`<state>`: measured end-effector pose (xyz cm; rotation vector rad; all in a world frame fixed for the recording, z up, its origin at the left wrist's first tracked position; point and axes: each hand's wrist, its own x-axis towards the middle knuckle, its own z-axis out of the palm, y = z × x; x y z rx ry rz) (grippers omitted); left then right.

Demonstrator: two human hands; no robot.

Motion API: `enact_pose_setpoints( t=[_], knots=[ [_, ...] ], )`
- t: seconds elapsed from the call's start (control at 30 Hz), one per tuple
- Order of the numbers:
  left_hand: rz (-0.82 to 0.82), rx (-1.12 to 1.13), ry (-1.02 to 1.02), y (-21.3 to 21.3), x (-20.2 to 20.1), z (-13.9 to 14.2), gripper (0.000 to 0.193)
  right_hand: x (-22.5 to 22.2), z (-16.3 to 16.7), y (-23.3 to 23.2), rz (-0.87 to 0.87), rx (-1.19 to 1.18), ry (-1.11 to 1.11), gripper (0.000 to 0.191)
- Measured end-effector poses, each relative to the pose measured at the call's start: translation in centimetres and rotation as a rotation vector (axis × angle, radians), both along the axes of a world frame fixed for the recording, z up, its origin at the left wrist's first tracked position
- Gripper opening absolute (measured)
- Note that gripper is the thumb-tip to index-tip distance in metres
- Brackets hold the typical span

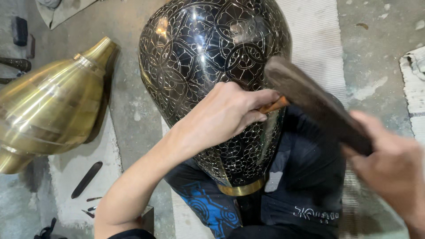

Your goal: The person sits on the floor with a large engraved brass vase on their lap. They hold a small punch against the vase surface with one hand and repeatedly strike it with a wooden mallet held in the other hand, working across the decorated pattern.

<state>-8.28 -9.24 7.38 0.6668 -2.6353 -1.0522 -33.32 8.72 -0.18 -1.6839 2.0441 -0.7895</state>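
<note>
A large black metal vase (208,48) with fine engraved silver-line patterns lies across my lap, its brass neck ring (241,189) toward me. My left hand (226,113) rests on the vase's side and grips a small orange-handled chisel (273,106) against the surface. My right hand (392,166) holds a dark wooden mallet (314,102), its head blurred just above the chisel's end. The chisel's tip is hidden by my fingers.
A plain brass vase (48,104) lies on its side at the left. Small dark tools (86,179) lie on the pale floor patch below it. A white woven mat (316,40) runs under the black vase; concrete floor surrounds it. Cloth sits at right edge (416,84).
</note>
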Motion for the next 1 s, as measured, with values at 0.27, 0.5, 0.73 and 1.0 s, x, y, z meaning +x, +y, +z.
enact_pose_setpoints(
  t=[0.27, 0.5, 0.73, 1.0],
  knots=[
    [0.262, 0.007, -0.033, 2.3, 1.7, -0.6, 0.019, -2.4, 1.4, -2.8, 0.061, 0.251, -0.054, 0.062],
    [0.463, -0.109, 0.107, 4.7, 2.3, -2.1, 0.024, -2.7, 4.1, -5.7, 0.253, 0.087, -0.012, 0.057],
    [0.657, -0.059, 0.288, 6.8, 2.0, -3.3, 0.021, -2.5, 6.8, -8.0, 0.384, 0.37, 0.271, 0.065],
    [0.632, -0.108, 0.334, 6.7, 2.1, -3.9, 0.023, -2.3, 6.4, -6.9, 0.309, 0.211, 0.147, 0.075]
  ],
)
